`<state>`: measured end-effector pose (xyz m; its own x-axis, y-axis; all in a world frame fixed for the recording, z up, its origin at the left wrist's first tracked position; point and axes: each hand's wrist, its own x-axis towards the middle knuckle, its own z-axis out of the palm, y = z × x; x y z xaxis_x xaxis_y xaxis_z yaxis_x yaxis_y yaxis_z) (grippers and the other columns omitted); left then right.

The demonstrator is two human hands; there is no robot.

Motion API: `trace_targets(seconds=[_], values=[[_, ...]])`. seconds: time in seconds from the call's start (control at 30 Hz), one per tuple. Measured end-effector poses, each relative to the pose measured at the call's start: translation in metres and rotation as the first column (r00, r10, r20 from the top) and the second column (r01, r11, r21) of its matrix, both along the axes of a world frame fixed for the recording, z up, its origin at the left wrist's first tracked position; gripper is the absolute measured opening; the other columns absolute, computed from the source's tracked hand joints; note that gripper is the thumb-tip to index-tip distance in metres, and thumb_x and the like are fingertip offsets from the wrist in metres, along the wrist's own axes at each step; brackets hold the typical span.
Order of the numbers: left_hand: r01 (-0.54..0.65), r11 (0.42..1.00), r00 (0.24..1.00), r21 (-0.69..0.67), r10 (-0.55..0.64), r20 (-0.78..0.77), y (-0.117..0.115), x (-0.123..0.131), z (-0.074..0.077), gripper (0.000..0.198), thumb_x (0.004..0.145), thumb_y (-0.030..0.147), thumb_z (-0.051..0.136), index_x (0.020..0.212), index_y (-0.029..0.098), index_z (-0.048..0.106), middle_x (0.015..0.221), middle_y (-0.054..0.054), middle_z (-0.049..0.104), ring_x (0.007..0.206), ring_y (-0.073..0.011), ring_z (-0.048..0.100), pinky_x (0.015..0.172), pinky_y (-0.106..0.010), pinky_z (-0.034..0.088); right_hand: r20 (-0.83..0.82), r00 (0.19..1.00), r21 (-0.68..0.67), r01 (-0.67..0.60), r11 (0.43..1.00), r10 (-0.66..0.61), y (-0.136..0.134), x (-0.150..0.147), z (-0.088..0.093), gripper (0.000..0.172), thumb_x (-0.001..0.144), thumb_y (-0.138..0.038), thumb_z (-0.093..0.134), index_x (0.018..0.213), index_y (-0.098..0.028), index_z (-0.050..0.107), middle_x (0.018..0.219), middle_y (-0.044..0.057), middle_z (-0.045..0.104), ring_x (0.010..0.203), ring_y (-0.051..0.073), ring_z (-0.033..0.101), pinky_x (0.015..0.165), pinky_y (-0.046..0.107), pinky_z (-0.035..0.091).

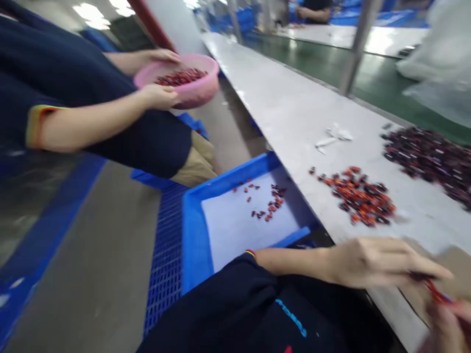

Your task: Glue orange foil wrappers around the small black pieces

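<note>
My left hand [382, 262] reaches to the right over the near edge of the grey table [294, 113], its fingers pinched on a small red and dark part [434, 290]. My right hand [447, 326] shows only partly at the bottom right corner, blurred, and its fingers meet the other end of the same part. A loose pile of small red and black parts [358, 196] lies on the table just beyond my left hand. Further right lies a bigger pile of darker parts [430, 157].
A blue tray [191, 230] lined with a white sheet holds several parts below the table edge. A seated co-worker on the left grips a pink basin [200, 90] of red parts with both hands. White scraps [333, 136] lie on the table, and a green conveyor [316, 59] runs behind.
</note>
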<state>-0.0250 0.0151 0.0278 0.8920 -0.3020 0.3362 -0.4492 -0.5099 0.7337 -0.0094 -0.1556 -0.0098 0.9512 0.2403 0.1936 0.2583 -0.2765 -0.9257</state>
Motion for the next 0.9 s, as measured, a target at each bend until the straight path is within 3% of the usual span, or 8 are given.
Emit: trace_targets(seconds=[0.07, 0.13, 0.23, 0.43, 0.67, 0.8, 0.9], values=[[-0.124, 0.988, 0.975, -0.093, 0.139, 0.176, -0.002, 0.0, -0.011, 0.033, 0.103, 0.018, 0.043, 0.125, 0.008, 0.066, 0.117, -0.008, 0.073, 0.114, -0.0134, 0.069, 0.108, -0.021, 0.052, 0.053, 0.992, 0.154, 0.103, 0.983, -0.112, -0.003, -0.006, 0.003, 0.026, 0.084, -0.046, 0.072, 0.075, -0.024, 0.061, 0.075, 0.002, 0.06, 0.07, 0.018, 0.06, 0.063, 0.032, 0.049], [-0.168, 0.961, 0.926, -0.219, 0.23, 0.3, -0.004, 0.002, -0.019, 0.026, 0.1, 0.018, 0.052, 0.121, 0.014, 0.066, 0.109, -0.007, 0.075, 0.102, -0.0135, 0.072, 0.098, -0.024, 0.059, 0.067, 0.998, 0.21, 0.003, 0.978, -0.017, 0.001, -0.008, 0.007, 0.017, 0.087, -0.033, 0.071, 0.076, -0.022, 0.063, 0.073, 0.001, 0.06, 0.068, 0.016, 0.059, 0.062, 0.029, 0.046], [-0.17, 0.934, 0.879, -0.315, 0.288, 0.379, -0.007, 0.008, -0.022, 0.028, 0.093, 0.014, 0.064, 0.121, 0.018, 0.063, 0.099, -0.003, 0.075, 0.092, -0.0115, 0.073, 0.088, -0.022, 0.061, 0.126, 0.992, 0.205, -0.034, 0.978, 0.009, 0.008, -0.004, 0.011, 0.015, 0.089, -0.026, 0.069, 0.075, -0.022, 0.063, 0.069, -0.001, 0.06, 0.065, 0.014, 0.056, 0.061, 0.027, 0.044], [-0.13, 0.951, 0.872, -0.28, 0.244, 0.424, -0.015, 0.011, -0.017, 0.03, 0.093, 0.011, 0.064, 0.122, 0.018, 0.061, 0.103, -0.003, 0.073, 0.095, -0.0107, 0.072, 0.086, -0.02, 0.061, 0.07, 0.997, 0.229, 0.024, 0.973, -0.041, 0.008, -0.003, 0.014, 0.012, 0.09, -0.025, 0.069, 0.078, -0.023, 0.065, 0.072, -0.002, 0.062, 0.068, 0.012, 0.056, 0.062, 0.024, 0.044], [0.01, 0.952, 0.901, -0.304, 0.124, 0.415, -0.015, 0.013, -0.01, 0.024, 0.092, 0.009, 0.06, 0.116, 0.012, 0.063, 0.103, -0.007, 0.072, 0.097, -0.0121, 0.072, 0.087, -0.021, 0.061, 0.078, 0.994, 0.287, 0.046, 0.957, -0.071, 0.006, 0.001, 0.008, 0.016, 0.091, -0.029, 0.068, 0.078, -0.022, 0.064, 0.07, -0.003, 0.06, 0.064, 0.011, 0.053, 0.059, 0.024, 0.042], [0.007, 0.92, 0.905, -0.393, 0.161, 0.393, -0.018, 0.014, -0.009, 0.023, 0.087, 0.019, 0.074, 0.108, 0.014, 0.065, 0.096, -0.005, 0.074, 0.091, -0.0117, 0.072, 0.084, -0.02, 0.061, 0.087, 0.994, 0.282, 0.039, 0.959, -0.066, 0.008, 0.001, 0.007, 0.017, 0.09, -0.03, 0.069, 0.076, -0.022, 0.063, 0.068, -0.002, 0.06, 0.062, 0.012, 0.052, 0.058, 0.025, 0.043], [-0.018, 0.916, 0.902, -0.4, 0.188, 0.389, -0.018, 0.015, -0.01, 0.024, 0.083, 0.016, 0.077, 0.104, 0.013, 0.065, 0.092, -0.004, 0.074, 0.088, -0.0104, 0.072, 0.084, -0.017, 0.06, 0.103, 0.992, 0.263, 0.04, 0.964, -0.069, 0.008, 0.001, 0.007, 0.015, 0.09, -0.029, 0.069, 0.078, -0.022, 0.064, 0.069, -0.002, 0.061, 0.063, 0.012, 0.053, 0.059, 0.025, 0.043]])
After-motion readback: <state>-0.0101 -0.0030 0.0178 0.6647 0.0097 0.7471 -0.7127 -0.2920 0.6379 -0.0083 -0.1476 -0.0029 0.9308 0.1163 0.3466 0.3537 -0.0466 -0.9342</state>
